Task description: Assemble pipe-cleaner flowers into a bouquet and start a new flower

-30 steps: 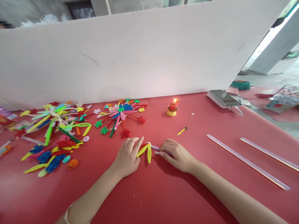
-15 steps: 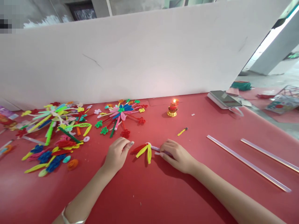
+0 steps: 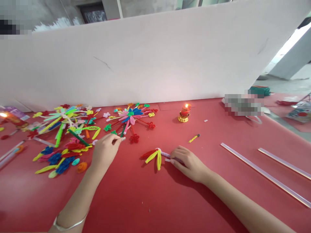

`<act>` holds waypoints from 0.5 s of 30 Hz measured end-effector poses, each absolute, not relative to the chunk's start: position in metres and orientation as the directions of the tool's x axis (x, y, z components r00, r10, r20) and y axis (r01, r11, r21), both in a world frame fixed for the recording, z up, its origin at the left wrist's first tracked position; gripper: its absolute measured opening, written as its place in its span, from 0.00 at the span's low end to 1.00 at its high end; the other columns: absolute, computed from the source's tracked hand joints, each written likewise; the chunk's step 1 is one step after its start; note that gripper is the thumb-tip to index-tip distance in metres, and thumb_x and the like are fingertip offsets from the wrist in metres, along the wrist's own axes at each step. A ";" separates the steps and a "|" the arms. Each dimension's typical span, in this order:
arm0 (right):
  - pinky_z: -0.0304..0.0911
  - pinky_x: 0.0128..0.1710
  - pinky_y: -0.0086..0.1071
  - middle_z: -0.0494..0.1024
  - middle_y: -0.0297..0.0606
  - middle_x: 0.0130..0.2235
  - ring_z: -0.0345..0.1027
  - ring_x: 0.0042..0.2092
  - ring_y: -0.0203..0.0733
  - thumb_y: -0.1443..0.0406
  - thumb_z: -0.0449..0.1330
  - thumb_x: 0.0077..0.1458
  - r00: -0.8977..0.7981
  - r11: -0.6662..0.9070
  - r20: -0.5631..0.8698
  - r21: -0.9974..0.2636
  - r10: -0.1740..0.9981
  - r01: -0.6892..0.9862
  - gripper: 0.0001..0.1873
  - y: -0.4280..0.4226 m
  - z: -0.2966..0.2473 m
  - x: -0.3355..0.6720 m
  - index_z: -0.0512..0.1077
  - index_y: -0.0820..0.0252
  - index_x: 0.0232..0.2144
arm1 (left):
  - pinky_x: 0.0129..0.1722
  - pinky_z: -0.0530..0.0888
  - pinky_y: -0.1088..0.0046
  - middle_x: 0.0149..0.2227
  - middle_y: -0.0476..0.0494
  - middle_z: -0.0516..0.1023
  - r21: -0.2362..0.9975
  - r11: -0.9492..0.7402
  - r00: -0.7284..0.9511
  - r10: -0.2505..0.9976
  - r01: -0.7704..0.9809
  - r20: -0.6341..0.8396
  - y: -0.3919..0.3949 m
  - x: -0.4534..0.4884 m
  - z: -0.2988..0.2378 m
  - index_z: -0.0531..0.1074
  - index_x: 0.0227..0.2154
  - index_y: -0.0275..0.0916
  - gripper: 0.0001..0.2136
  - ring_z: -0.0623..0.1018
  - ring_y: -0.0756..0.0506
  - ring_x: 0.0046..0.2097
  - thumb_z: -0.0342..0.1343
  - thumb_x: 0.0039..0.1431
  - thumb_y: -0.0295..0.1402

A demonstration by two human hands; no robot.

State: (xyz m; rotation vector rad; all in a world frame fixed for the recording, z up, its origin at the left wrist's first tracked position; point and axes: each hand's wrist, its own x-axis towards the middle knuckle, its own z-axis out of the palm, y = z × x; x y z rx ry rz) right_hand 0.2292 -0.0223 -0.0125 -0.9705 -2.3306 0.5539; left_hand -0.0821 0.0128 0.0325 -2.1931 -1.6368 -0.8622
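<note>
My right hand (image 3: 188, 161) rests on the red table (image 3: 150, 200) and pinches the pale purple stem of a small pipe-cleaner piece (image 3: 154, 155) with yellow and red petals. My left hand (image 3: 105, 149) is stretched out to the left of it, fingers drawn together at the tips beside a flat pipe-cleaner flower arrangement (image 3: 130, 118). Whether those fingertips hold anything is hidden. A silver bracelet (image 3: 69, 223) sits on my left wrist.
A heap of coloured pipe-cleaner pieces (image 3: 63, 136) lies at the left. A lit red candle in a gold holder (image 3: 184, 113) burns at the back. A short yellow stub (image 3: 193, 138) and two clear glue sticks (image 3: 264, 174) (image 3: 284, 163) lie at the right. A white board (image 3: 145, 61) stands behind.
My left hand has let go of the yellow petals and moved left and back toward the flower arrangement. My right hand stays on the purple stem.
</note>
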 end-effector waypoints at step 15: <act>0.58 0.35 0.36 0.72 0.41 0.31 0.60 0.35 0.42 0.63 0.44 0.62 -0.571 0.631 0.320 -0.590 0.756 0.504 0.14 -0.022 -0.018 0.230 0.66 0.58 0.30 | 0.31 0.64 0.67 0.37 0.31 0.76 -0.064 0.382 -0.369 0.917 0.922 0.154 0.019 -0.117 0.065 0.68 0.35 0.35 0.21 0.75 0.36 0.39 0.30 0.64 0.38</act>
